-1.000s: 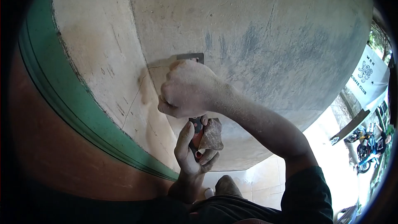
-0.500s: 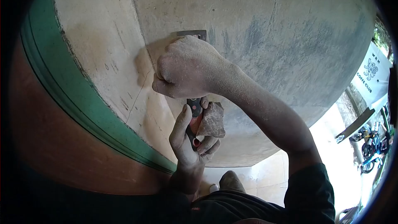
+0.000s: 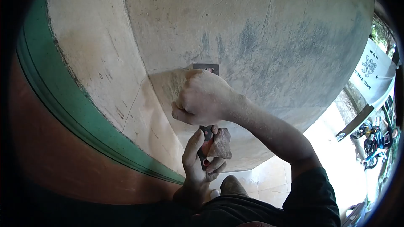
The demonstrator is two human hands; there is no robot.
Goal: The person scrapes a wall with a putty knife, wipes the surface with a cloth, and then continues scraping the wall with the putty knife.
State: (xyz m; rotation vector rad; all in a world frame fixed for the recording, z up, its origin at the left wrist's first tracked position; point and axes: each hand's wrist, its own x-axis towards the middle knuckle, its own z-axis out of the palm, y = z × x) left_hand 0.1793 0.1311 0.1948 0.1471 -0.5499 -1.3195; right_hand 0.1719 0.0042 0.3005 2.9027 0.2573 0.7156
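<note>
A tool with a flat dark metal head [image 3: 205, 66] and a black and red handle [image 3: 206, 134] lies against the beige wall [image 3: 168, 25]. My right hand [image 3: 206, 96] is closed in a fist round its upper part, just below the head. Lower down, my left hand [image 3: 195, 162] grips the handle's end, thumb on its left side. A crumpled brownish piece [image 3: 221, 144], perhaps sandpaper, is also in my left hand, right of the handle. Pale dust covers both hands.
A green band [image 3: 97, 124] curves along the left, with a reddish-brown surface [image 3: 84, 159] below it. Dark smudges mark the wall. Pale floor tiles [image 3: 271, 178] show at the bottom. At the right are a white banner [image 3: 368, 71] and a motorcycle [image 3: 372, 147].
Both hands and the tool have moved down the wall and slightly right. The tool's head is now lower, below the dark smudges. The view has shifted a little.
</note>
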